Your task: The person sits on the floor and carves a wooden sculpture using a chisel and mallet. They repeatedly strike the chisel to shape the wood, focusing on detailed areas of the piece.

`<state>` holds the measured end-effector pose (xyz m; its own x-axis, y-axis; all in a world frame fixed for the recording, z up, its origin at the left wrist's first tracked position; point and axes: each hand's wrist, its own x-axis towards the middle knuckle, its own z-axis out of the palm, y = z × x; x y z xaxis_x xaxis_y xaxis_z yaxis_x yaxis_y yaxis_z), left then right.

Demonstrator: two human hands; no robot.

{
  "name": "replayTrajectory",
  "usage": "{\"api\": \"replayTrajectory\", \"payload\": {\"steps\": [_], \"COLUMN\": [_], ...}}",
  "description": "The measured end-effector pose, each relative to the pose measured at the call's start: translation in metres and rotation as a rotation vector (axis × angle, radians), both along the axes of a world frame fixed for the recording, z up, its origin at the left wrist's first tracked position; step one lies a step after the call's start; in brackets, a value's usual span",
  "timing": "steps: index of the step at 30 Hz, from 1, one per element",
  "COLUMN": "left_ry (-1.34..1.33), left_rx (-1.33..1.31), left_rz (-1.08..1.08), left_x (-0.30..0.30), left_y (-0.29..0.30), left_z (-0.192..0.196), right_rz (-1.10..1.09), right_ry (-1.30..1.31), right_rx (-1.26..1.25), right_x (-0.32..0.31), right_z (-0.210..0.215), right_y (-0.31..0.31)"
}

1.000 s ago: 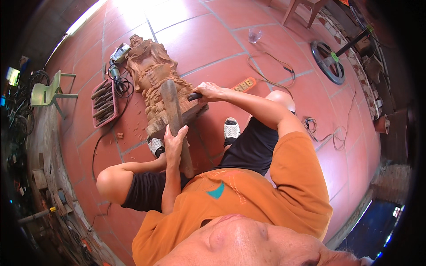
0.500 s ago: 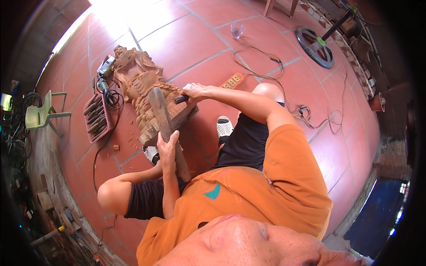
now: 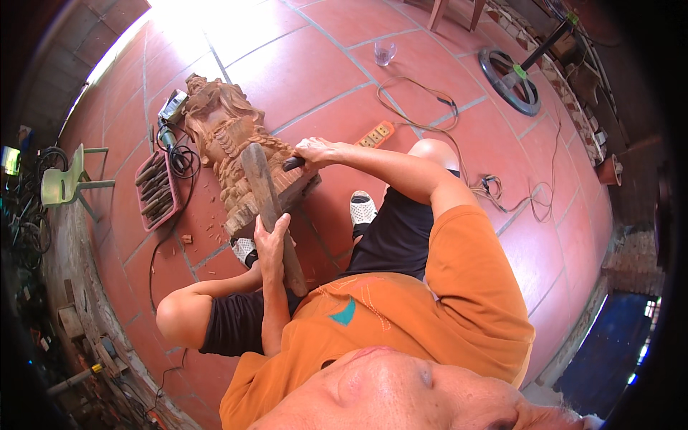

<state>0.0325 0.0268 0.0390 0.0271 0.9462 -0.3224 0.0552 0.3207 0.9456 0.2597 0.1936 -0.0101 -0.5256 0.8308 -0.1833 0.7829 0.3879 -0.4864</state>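
Note:
A brown carved wooden statue (image 3: 226, 140) lies on the red tiled floor between my legs. My left hand (image 3: 271, 244) grips the shaft of a long wooden mallet (image 3: 258, 179), whose head rests over the statue's lower part. My right hand (image 3: 315, 152), arm stretched out, is closed around a dark-handled chisel (image 3: 292, 163) held against the statue's base. My feet in white shoes (image 3: 362, 209) sit beside the statue's near end.
A pink tray of several chisels (image 3: 154, 190) and a power tool (image 3: 170, 111) with coiled cable lie left of the statue. An orange power strip (image 3: 376, 134), loose cables (image 3: 430, 100), a glass (image 3: 385, 51), a round black stand base (image 3: 510, 80) and a green chair (image 3: 61, 183) surround me.
The view has shifted a little as my head moved. Both hands keep their holds, and the mallet stays over the statue with only a slight shift.

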Motion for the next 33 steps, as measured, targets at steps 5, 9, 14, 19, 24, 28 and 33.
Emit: {"api": "replayTrajectory", "payload": {"steps": [5, 9, 14, 19, 24, 28, 33], "left_ry": [0.002, 0.005, 0.006, -0.006, 0.012, 0.002, -0.008], "left_rx": [0.014, 0.014, 0.016, 0.011, 0.007, -0.006, -0.009], "left_rz": [0.018, 0.036, 0.024, 0.004, -0.003, -0.001, 0.007], "left_x": [-0.001, -0.002, -0.001, 0.002, 0.002, 0.004, 0.007], "left_y": [0.001, 0.000, 0.001, 0.000, -0.001, -0.002, -0.001], "left_z": [-0.001, 0.001, 0.001, 0.005, 0.003, 0.005, 0.004], "right_rz": [-0.021, -0.023, -0.038, -0.019, 0.093, 0.120, 0.087], "right_ry": [-0.001, -0.021, -0.002, -0.019, -0.108, -0.139, -0.131], "right_rx": [-0.061, -0.131, -0.110, -0.076, -0.026, -0.011, -0.091], "right_x": [0.000, -0.001, 0.001, 0.001, -0.004, -0.005, -0.005], "right_z": [0.001, 0.008, 0.006, 0.001, 0.009, 0.006, 0.007], "right_y": [0.005, 0.005, 0.005, 0.004, 0.001, 0.004, 0.009]}}
